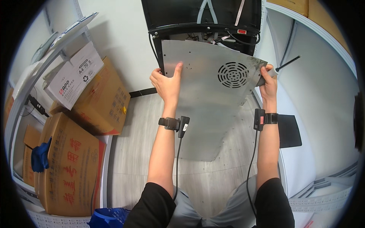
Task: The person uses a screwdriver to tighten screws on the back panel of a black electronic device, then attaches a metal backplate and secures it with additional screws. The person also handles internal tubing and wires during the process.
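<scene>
A large grey sheet-metal panel (201,95) with a round slotted vent stands tilted in front of me. My left hand (167,81) grips its left edge, thumb on the front face and fingers at the edge. At the upper right corner my right hand (268,83) is closed on the panel. The same hand also has what looks like a screwdriver (288,63), its thin dark shaft pointing up and right. Behind the panel's top edge is a black machine cabinet (167,32), with loose wires showing in its opening. The panel hides the cabinet's lower part.
Cardboard boxes (70,163) fill the rack on the left, with a white paper-wrapped pack (74,76) above. A red switch (241,31) sits on the cabinet. On the right are a white shelf frame (311,26) and a flat black piece (289,131). Cables hang from both wrist straps.
</scene>
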A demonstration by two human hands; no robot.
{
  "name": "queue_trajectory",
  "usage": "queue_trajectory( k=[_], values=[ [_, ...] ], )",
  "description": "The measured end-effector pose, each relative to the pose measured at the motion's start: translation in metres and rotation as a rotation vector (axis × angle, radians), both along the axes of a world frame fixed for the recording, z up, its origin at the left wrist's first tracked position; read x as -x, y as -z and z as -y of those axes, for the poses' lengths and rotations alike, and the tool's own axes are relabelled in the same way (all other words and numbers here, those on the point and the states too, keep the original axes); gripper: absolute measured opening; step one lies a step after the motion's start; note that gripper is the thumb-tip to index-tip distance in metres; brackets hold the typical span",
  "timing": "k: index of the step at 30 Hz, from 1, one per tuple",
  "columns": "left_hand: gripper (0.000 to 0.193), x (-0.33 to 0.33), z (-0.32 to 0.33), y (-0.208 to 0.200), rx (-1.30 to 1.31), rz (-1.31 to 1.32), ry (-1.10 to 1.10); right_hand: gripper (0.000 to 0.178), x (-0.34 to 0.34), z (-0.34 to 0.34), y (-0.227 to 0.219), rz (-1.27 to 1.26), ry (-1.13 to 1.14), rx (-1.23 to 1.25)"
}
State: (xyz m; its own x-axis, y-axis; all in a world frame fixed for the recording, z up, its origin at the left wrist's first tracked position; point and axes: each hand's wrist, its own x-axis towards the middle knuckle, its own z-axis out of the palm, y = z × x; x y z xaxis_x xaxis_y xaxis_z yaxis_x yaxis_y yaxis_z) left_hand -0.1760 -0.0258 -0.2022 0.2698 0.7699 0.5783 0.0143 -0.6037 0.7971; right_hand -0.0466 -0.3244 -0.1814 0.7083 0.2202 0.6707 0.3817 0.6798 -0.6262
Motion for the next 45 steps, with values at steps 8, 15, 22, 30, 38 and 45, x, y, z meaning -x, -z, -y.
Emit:
queue_trajectory(
  k=[8, 15, 22, 30, 38, 45],
  values=[
    [0.079, 0.010, 0.001, 0.001, -0.031, 0.004, -0.003, 0.005, -0.007, 0.002, 0.005, 0.018, -0.004, 0.020],
    [0.051, 0.011, -0.013, 0.009, 0.005, 0.204, 0.154, 0.005, -0.009, 0.000, 0.001, 0.053, -0.054, 0.043],
    [0.032, 0.018, -0.016, 0.008, 0.283, 0.475, 0.785, 0.006, -0.009, 0.002, 0.005, -0.047, -0.017, -0.016],
    [0.022, 0.030, -0.032, 0.000, 0.267, 0.154, 0.891, 0.006, -0.028, 0.006, 0.016, -0.050, 0.041, 0.110],
    [0.022, 0.034, -0.055, 0.000, 0.353, 0.077, 1.035, 0.007, -0.018, -0.002, 0.008, -0.134, 0.071, 0.060],
    [0.020, 0.031, -0.033, -0.016, 0.352, 0.038, 0.959, 0.008, -0.026, 0.007, 0.014, -0.203, 0.127, 0.043]
  ],
)
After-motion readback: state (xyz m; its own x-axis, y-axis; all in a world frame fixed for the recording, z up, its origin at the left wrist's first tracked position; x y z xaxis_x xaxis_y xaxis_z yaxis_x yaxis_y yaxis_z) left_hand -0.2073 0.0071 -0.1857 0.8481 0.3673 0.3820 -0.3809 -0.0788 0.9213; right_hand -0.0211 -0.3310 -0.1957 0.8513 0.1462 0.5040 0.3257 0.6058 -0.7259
